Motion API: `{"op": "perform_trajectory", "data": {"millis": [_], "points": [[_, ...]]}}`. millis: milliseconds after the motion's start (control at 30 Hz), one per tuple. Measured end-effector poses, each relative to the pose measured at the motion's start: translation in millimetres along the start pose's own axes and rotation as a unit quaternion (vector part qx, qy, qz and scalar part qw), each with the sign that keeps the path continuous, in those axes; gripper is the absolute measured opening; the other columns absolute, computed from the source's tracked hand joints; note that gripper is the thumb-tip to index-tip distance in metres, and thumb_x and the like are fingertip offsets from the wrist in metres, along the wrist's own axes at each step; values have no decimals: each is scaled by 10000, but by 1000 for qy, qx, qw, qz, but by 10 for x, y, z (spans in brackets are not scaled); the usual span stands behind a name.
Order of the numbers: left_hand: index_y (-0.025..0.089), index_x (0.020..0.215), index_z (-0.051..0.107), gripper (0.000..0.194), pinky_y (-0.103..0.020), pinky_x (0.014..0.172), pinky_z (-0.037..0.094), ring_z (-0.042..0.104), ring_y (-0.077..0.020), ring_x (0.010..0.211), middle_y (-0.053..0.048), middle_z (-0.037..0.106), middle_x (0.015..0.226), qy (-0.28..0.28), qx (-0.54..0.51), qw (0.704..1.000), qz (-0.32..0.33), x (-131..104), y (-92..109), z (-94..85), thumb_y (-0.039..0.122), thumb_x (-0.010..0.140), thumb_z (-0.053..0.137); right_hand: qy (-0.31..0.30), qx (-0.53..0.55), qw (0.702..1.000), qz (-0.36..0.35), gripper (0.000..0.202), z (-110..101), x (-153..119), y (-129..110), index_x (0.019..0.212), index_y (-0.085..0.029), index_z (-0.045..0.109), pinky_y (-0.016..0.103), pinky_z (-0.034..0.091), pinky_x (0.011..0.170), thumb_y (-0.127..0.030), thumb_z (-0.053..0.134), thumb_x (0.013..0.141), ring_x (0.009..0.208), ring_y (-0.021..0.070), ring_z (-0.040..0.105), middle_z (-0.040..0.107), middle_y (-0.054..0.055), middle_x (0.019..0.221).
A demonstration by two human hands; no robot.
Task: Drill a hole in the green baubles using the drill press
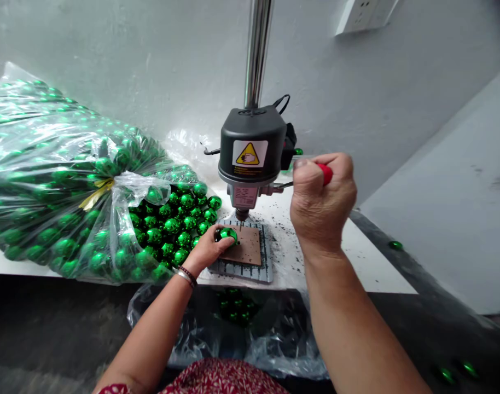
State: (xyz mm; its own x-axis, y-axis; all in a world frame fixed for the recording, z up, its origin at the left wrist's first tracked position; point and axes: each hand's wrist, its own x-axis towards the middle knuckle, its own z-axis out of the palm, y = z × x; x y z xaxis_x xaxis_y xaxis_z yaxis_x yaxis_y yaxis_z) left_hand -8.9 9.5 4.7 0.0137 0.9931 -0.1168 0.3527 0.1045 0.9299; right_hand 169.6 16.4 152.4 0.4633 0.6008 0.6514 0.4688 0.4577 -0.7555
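Note:
My left hand (pixel 209 249) grips a shiny green ball (pixel 228 235) low over a brown board (pixel 250 249), just left of a thin drill bit (pixel 240 224). That board lies on the grey slotted base (pixel 266 268) of a drill press (pixel 252 145), which has a black head with a yellow warning label. My right hand (pixel 324 197) is wrapped round the red knob (pixel 326 173) of the press's feed lever, to the right of the head. The drill tip and the ball appear apart.
A large clear plastic bag (pixel 69 219) of green balls spills open at the left of the white table (pixel 373 268). Dark shavings surround the base. Below the front edge, a plastic-lined bin (pixel 274 328) holds several balls. Loose balls (pixel 447 375) lie on the floor at right.

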Motion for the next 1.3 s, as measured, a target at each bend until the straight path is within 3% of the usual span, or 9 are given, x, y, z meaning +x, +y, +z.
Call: {"op": "perform_trajectory", "data": {"millis": [67, 300, 467, 667, 867, 1033, 1300], "points": [[167, 1191, 567, 495, -258, 647, 512, 586, -125, 671, -29, 665, 879, 10, 3, 1000, -4, 44, -26, 23, 377, 753, 664, -6, 5, 1000, 2, 330, -2, 1, 0, 756, -147, 476, 202, 354, 626, -477, 459, 750, 632, 40, 407, 493, -3, 684], [181, 1213, 593, 561, -348, 922, 481, 617, -215, 991, -72, 673, 1120, 37, 89, 994, 51, 107, -13, 78, 339, 694, 733, -12, -2, 1000, 0, 286, -9, -14, 15, 761, -157, 464, 193, 367, 636, -440, 438, 791, 649, 30, 401, 474, -1, 724], [169, 1313, 556, 690, -369, 900, 505, 644, -233, 949, -78, 684, 1127, -2, 115, 993, 35, 108, 38, 89, 323, 669, 751, -18, 5, 1000, -5, 302, -18, -15, 22, 767, -148, 466, 179, 352, 627, -448, 450, 796, 645, 21, 379, 464, -6, 713], [217, 1286, 593, 680, -355, 1097, 375, 545, -246, 1229, -51, 617, 1307, -31, 123, 987, 103, 114, 51, 133, 221, 632, 777, -9, 22, 1000, -14, 278, -12, -16, 18, 764, -128, 475, 167, 336, 614, -405, 490, 784, 628, 9, 381, 473, -19, 683], [206, 1344, 537, 643, -335, 1063, 408, 558, -239, 1216, -61, 621, 1300, -44, 109, 989, 85, 63, 66, 150, 370, 745, 705, -2, 42, 999, -31, 269, -3, -21, 47, 748, -124, 473, 149, 327, 609, -387, 500, 796, 605, -8, 394, 478, -44, 664], [189, 1330, 554, 674, -336, 1014, 444, 614, -239, 1110, -68, 662, 1224, -16, 119, 990, 66, 90, 95, 200, 355, 703, 740, 5, 37, 999, -22, 268, 6, -27, 52, 744, -119, 482, 145, 317, 596, -379, 519, 795, 586, -17, 390, 471, -53, 648], [196, 1272, 601, 640, -323, 921, 482, 645, -218, 975, -37, 709, 1072, -37, 127, 990, 46, 128, 143, 200, 349, 670, 755, -11, 18, 999, -28, 284, -48, -46, 66, 768, -119, 477, 156, 333, 611, -400, 500, 800, 619, -11, 400, 469, -38, 692]]}}
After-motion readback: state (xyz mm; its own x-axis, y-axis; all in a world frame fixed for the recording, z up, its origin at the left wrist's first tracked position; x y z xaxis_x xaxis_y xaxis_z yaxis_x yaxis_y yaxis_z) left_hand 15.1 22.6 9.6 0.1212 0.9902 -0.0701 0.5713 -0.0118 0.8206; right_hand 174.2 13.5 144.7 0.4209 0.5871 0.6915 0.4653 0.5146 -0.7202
